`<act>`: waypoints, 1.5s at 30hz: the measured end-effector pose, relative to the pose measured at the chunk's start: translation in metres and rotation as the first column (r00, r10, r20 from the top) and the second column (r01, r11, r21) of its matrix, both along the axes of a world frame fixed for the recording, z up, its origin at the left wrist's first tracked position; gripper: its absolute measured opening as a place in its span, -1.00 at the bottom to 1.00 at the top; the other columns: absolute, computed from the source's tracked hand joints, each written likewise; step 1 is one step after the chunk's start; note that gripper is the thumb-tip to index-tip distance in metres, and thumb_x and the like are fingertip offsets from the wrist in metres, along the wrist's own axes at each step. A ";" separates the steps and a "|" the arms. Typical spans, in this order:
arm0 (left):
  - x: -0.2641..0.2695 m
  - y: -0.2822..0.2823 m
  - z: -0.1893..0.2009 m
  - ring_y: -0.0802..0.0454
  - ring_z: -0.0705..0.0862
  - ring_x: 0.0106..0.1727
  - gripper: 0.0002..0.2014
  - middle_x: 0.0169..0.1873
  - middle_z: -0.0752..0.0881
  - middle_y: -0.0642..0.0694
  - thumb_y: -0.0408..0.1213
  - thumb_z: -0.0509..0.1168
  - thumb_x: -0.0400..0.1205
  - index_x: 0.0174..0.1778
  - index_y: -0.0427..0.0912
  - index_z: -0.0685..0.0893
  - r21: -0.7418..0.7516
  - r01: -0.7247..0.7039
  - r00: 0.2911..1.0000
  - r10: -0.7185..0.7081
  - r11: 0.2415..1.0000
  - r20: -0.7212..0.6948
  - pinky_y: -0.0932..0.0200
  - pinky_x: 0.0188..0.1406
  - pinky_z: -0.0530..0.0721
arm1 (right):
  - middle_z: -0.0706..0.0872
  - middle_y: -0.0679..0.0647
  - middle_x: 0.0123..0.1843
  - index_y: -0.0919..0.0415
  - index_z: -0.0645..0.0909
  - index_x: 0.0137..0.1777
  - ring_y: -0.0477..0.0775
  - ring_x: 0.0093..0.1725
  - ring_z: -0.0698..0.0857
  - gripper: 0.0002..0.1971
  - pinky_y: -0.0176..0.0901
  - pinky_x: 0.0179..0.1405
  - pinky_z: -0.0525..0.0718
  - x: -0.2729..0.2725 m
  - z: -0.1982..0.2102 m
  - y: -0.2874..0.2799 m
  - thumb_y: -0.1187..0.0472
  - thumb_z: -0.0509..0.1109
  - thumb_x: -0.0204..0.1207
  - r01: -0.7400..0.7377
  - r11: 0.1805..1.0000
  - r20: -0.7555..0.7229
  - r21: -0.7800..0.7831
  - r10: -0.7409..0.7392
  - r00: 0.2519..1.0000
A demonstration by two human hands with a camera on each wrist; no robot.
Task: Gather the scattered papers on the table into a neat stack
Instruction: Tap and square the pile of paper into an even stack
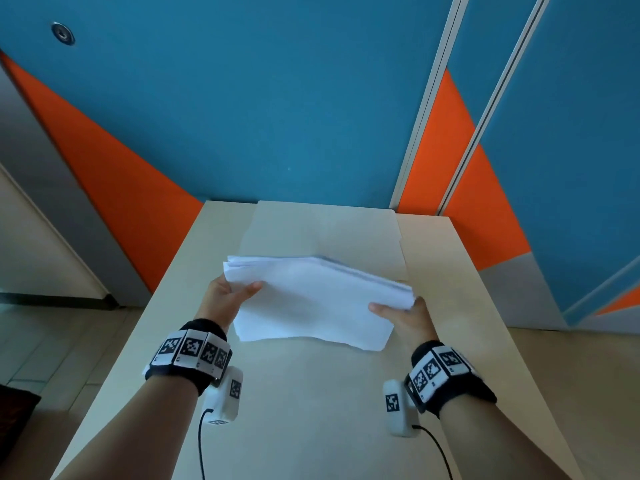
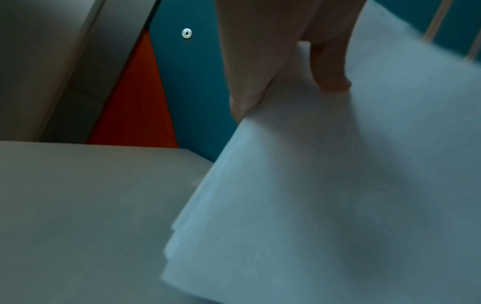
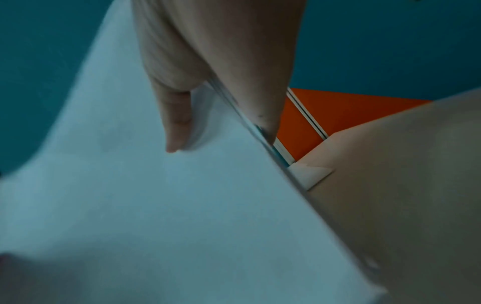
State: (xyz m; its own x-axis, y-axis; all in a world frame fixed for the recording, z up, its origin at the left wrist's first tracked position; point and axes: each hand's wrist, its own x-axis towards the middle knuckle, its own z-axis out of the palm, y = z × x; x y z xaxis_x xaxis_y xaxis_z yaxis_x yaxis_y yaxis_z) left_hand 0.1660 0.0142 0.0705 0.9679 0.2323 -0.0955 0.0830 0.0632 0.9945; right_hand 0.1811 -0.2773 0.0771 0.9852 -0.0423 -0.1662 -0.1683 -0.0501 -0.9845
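A stack of white papers point(image 1: 313, 299) is held tilted above the beige table point(image 1: 294, 403), its near edge hanging low. My left hand point(image 1: 230, 296) grips the stack's left side, thumb on top and fingers underneath. My right hand point(image 1: 403, 315) grips the right side the same way. In the left wrist view the papers point(image 2: 338, 195) fan slightly at the lower corner, below my left hand point(image 2: 286, 67). In the right wrist view the papers point(image 3: 156, 205) show a layered edge under my right hand point(image 3: 208, 92).
A beige folder or large sheet point(image 1: 325, 233) lies flat at the far end of the table, against the blue and orange wall point(image 1: 277, 98). Its corner point(image 3: 309, 174) shows in the right wrist view. Floor drops away on both sides of the narrow table.
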 end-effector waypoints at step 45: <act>-0.038 -0.014 -0.018 -0.16 0.61 0.31 -0.45 0.27 0.65 -0.18 -0.32 0.52 0.34 0.26 -0.18 0.57 -0.406 -0.091 0.982 0.013 0.909 -0.190 0.04 0.16 0.58 | 0.81 -0.18 -0.12 0.13 0.63 0.05 -0.34 -0.17 0.77 -0.74 -0.42 -0.10 0.67 -0.012 0.048 0.008 0.36 0.48 0.38 -0.062 0.941 0.098 0.332 0.031 0.995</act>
